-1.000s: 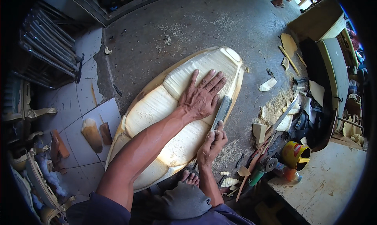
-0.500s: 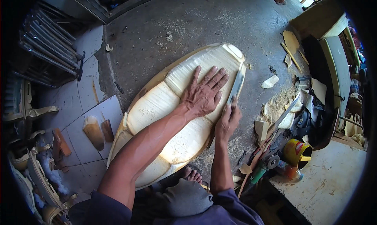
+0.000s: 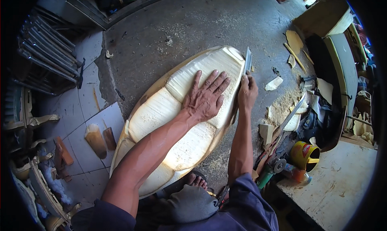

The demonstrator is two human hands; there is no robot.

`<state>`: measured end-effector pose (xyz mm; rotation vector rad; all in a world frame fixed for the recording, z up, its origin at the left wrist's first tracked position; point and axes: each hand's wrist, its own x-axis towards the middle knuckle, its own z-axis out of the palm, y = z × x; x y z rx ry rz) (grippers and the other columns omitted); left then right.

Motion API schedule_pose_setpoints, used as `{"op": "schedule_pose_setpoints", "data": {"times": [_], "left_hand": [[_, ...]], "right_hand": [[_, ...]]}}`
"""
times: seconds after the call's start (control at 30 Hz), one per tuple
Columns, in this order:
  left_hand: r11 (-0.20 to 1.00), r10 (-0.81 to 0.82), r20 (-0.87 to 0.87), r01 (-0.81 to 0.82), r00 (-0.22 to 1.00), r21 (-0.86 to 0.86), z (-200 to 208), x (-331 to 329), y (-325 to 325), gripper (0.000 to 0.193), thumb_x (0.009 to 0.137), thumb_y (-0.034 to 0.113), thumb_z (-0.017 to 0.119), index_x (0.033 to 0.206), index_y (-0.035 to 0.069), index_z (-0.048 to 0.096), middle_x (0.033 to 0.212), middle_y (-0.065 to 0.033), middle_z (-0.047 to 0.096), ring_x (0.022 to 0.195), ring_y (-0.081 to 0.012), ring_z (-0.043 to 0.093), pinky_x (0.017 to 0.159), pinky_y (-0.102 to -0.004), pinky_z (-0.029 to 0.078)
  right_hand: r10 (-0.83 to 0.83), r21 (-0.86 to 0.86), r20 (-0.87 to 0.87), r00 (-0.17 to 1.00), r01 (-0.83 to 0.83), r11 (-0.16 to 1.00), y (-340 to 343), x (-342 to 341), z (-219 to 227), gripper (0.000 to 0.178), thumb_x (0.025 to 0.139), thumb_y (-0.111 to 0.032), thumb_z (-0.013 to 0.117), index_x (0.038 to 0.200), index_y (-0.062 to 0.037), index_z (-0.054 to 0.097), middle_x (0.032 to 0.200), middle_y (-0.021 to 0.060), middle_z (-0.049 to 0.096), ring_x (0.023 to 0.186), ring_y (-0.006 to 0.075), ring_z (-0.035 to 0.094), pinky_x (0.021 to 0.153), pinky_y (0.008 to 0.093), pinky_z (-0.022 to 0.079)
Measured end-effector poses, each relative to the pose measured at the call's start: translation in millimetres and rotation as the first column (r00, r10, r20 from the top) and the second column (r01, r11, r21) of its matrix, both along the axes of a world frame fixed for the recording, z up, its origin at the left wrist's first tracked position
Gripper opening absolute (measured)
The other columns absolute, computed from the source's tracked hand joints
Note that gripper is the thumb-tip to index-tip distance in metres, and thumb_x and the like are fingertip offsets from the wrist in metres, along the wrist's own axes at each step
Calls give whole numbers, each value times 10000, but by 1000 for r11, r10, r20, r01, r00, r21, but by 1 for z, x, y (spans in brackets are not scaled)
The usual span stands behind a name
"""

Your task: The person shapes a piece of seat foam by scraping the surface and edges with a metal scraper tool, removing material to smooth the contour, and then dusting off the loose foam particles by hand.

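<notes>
A long oval foam cushion, cream-coloured with grooves dividing it into padded sections, lies at a slant in front of me. My left hand rests flat on its upper part, fingers spread. At the cushion's far right edge, my right hand is closed around a long flat knife. Its metal blade points away from me, alongside the foam's rim. The knife's handle is mostly hidden in my fist. Foam crumbs are scattered over the cushion's middle sections.
At the right are foam scraps, an angle grinder, a yellow can and a pale tabletop. Stacked metal frames stand at the left, near wooden blocks. Crumbs dust the grey floor.
My right hand has moved away from me and slightly right, taking the knife past the cushion's far right edge. My left hand stays pressed on the foam.
</notes>
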<state>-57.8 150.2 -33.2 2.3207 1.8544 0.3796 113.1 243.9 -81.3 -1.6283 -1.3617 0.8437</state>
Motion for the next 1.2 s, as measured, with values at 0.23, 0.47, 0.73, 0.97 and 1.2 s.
{"op": "schedule_pose_setpoints", "data": {"times": [0.23, 0.47, 0.73, 0.97, 1.2], "left_hand": [[999, 18, -50, -19, 999, -37, -3, -12, -5, 620, 1029, 305, 339, 1632, 193, 250, 1703, -5, 215, 1574, -228, 164, 1267, -584, 22], [1000, -3, -13, 3, 1000, -22, -5, -3, 0, 626, 1029, 305, 349, 1635, 193, 239, 1706, -2, 204, 1576, -227, 153, 1267, -587, 25], [999, 22, -31, -23, 999, -39, 1, -10, -5, 626, 1027, 307, 349, 1635, 209, 239, 1710, -3, 192, 1576, -227, 156, 1273, -565, 18], [999, 14, -70, -16, 997, -34, -5, -13, -6, 633, 1025, 319, 369, 1634, 204, 243, 1703, -15, 218, 1568, -241, 187, 1268, -575, 34], [1000, 14, -84, -16, 996, -14, -2, -7, -3, 632, 1021, 299, 368, 1633, 193, 251, 1701, -29, 226, 1569, -245, 187, 1266, -570, 30]], "right_hand": [[67, 142, 44, 997, -72, 987, -130, -28, 10, 328, 1028, -269, 578, 1156, 21, 663, 1173, 168, 618, 1074, 253, 516, 967, 375, 444], [-38, -29, -239, 970, 32, 999, 19, -17, 6, 327, 1024, -282, 556, 1020, 14, 694, 950, 155, 663, 809, 245, 558, 827, 384, 472], [8, -11, 9, 1000, -7, 1000, -171, -26, 12, 177, 1022, -180, 557, 1047, -37, 660, 1436, 160, 607, 1207, 287, 446, 1090, 419, 361], [-61, -91, 61, 996, 67, 994, -84, -38, 17, 386, 1037, -278, 535, 1312, -28, 641, 1062, 228, 619, 1110, 345, 494, 954, 460, 435], [-14, 26, 141, 990, 11, 1000, -180, -41, 30, 461, 1021, -180, 552, 1454, -23, 545, 1097, 222, 620, 1186, 330, 439, 1023, 464, 395]]}}
